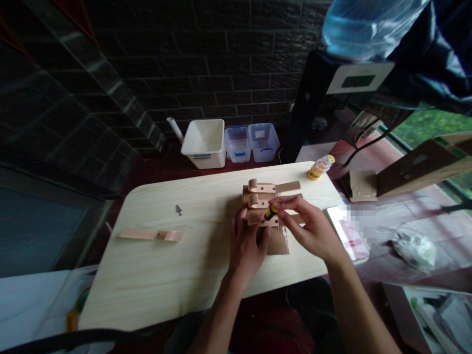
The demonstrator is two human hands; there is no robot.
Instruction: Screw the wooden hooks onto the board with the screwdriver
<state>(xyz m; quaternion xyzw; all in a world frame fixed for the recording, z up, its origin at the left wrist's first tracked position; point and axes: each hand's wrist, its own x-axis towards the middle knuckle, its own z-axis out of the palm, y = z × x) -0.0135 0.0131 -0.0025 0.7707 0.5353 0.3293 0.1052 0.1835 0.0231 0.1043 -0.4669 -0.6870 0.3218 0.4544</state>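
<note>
A yellow and black screwdriver (271,212) is pinched in the fingers of my right hand (303,222), tilted with its lower end at a strip on the wooden assembly (262,188). Around the near left part of that assembly, my left hand (248,247) wraps its fingers and thumb, steadying a strip. Several light wood strips with dark holes and curved ends lie side by side on it. Under the near side shows a brown piece (279,242) with shiny plastic. The screwdriver's tip is too small to make out.
On the pale table (155,275) lie a loose wood strip (142,233) and small dark screws (179,210). A clear yellow-capped container (320,167) stands at the far right corner, a phone (346,233) at the right edge. Bins (204,142) stand beyond the table.
</note>
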